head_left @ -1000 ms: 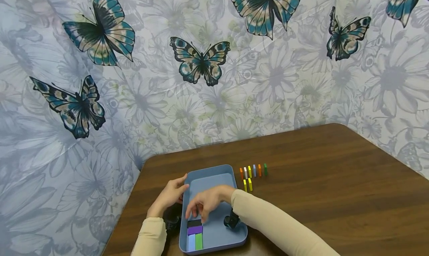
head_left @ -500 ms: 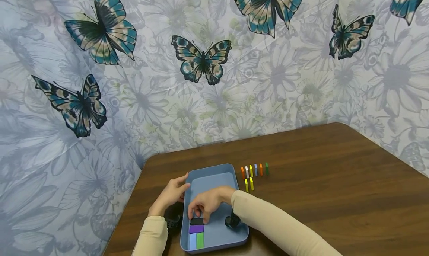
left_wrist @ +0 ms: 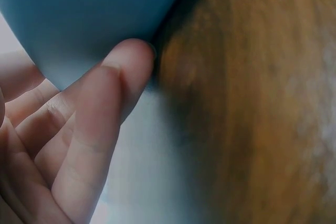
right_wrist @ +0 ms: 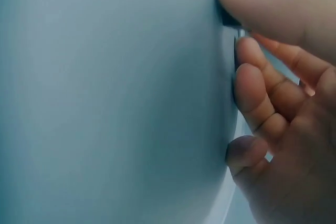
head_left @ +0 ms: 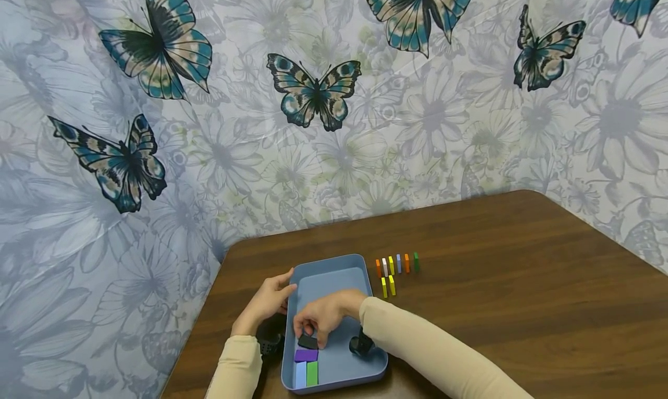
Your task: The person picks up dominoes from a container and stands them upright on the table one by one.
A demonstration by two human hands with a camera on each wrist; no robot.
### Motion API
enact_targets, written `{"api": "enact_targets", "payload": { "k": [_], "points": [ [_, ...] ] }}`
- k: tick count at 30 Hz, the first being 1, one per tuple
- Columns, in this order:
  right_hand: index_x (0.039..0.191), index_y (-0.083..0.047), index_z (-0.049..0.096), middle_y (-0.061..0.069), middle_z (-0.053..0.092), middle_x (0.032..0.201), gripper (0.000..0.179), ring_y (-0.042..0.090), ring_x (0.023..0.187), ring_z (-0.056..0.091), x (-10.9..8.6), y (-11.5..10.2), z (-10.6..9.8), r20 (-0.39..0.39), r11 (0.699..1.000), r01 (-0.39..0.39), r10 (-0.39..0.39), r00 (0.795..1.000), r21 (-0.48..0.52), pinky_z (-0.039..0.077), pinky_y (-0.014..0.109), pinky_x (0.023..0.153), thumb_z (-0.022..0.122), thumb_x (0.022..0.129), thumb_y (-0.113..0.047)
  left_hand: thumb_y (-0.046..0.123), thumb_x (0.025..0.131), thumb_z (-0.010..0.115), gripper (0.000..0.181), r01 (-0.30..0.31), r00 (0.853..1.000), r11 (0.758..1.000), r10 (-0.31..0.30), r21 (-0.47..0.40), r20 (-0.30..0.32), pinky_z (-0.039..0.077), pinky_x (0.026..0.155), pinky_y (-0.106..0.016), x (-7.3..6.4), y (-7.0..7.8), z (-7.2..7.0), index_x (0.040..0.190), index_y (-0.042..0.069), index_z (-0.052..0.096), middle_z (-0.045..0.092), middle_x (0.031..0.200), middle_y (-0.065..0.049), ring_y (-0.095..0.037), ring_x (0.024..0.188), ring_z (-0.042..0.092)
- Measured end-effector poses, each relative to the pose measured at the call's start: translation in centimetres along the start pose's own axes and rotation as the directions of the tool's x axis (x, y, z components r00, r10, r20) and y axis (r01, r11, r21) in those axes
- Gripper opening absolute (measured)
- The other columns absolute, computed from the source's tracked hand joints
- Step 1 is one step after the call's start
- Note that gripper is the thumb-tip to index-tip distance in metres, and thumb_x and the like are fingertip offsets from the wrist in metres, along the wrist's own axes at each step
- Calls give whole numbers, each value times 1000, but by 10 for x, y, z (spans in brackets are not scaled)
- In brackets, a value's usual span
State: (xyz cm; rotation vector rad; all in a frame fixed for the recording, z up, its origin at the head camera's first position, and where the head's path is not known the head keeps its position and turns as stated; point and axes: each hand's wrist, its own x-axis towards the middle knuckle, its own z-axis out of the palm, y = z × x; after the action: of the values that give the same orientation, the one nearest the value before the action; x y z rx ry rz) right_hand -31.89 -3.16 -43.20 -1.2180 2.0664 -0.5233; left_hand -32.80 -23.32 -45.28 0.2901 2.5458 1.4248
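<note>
A blue tray (head_left: pixel 334 274) lies on the table. My left hand (head_left: pixel 265 305) holds its left wall; in the left wrist view, the curled fingers (left_wrist: pixel 100 114) touch the tray's outer side (left_wrist: pixel 89 19). Inside the tray, my right hand (head_left: pixel 325 316) pinches a black block (head_left: pixel 308 342) between thumb and fingers. That block sits slightly askew, just beyond a purple block (head_left: pixel 306 355). Nearer me, a light blue block (head_left: pixel 300 374) and a green block (head_left: pixel 312 373) stand side by side. The right wrist view shows the thumb (right_wrist: pixel 273 9) against the dark block (right_wrist: pixel 230 18), mostly hidden.
Right of the tray, several small coloured blocks stand in a row (head_left: pixel 399 264) on the brown wooden table (head_left: pixel 501 283). Two yellow blocks (head_left: pixel 388 286) are in front of them. Behind the table hangs a butterfly-patterned cloth (head_left: pixel 428 155).
My right hand has closed its fingers on the black block, which has turned from straight to slightly slanted. My left hand stays at the tray's wall.
</note>
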Motion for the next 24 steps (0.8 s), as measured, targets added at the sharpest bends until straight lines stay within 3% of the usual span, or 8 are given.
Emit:
{"api": "enact_targets", "payload": {
  "k": [2, 6, 13, 17, 20, 24],
  "points": [
    [110, -16, 61, -7, 52, 89, 38, 3, 71, 46, -1, -1, 1, -21, 1000, -16, 15, 1000, -15, 44, 15, 65, 80, 82, 0, 18, 104, 54, 59, -4, 1000, 1000, 4, -1, 4, 60, 64, -40, 0, 0, 0, 157, 5, 31, 67, 84, -12, -17, 61, 63],
    [106, -17, 58, -8, 53, 90, 38, 2, 75, 48, -4, -4, 2, -63, 999, -33, 32, 997, -13, 45, 15, 69, 81, 81, 0, 19, 105, 53, 59, 0, 1000, 1000, -1, 6, 13, 59, 63, -38, 1, -1, 0, 157, 6, 31, 51, 63, -2, -15, 58, 58],
    [106, -19, 56, -9, 60, 76, 38, 2, 66, 54, -8, -7, 4, -105, 999, -36, 36, 994, 5, 48, 17, 62, 80, 82, -2, 19, 104, 55, 59, 9, 1000, 1000, -9, 28, -3, 58, 62, -35, 2, -5, 1, 157, 10, 32, 41, 57, 1, -15, 55, 49],
    [108, -17, 55, -8, 58, 67, 37, 3, 60, 52, -10, -3, 4, -91, 993, -6, 17, 996, 122, 43, 17, 58, 77, 84, 1, 19, 104, 54, 58, 6, 1000, 1000, -6, 24, -4, 57, 61, -35, 2, -4, 2, 157, 9, 32, 41, 58, 0, -15, 56, 49],
    [111, -15, 54, -5, 55, 63, 35, 6, 57, 49, -12, 0, 4, -78, 966, 24, -4, 997, 258, 38, 18, 56, 71, 87, 6, 18, 104, 54, 58, 8, 1000, 1000, -8, 19, -9, 57, 61, -35, 1, -4, 2, 157, 9, 32, 41, 58, 0, -15, 56, 50],
    [114, -14, 53, -3, 56, 63, 36, 8, 57, 48, -15, 4, 4, -99, 927, 76, -42, 994, 366, 36, 19, 56, 66, 89, 8, 18, 104, 55, 58, 8, 1000, 1000, -7, 16, -12, 57, 61, -35, 2, -4, 1, 157, 9, 33, 41, 57, 0, -15, 56, 50]
  ]
}}
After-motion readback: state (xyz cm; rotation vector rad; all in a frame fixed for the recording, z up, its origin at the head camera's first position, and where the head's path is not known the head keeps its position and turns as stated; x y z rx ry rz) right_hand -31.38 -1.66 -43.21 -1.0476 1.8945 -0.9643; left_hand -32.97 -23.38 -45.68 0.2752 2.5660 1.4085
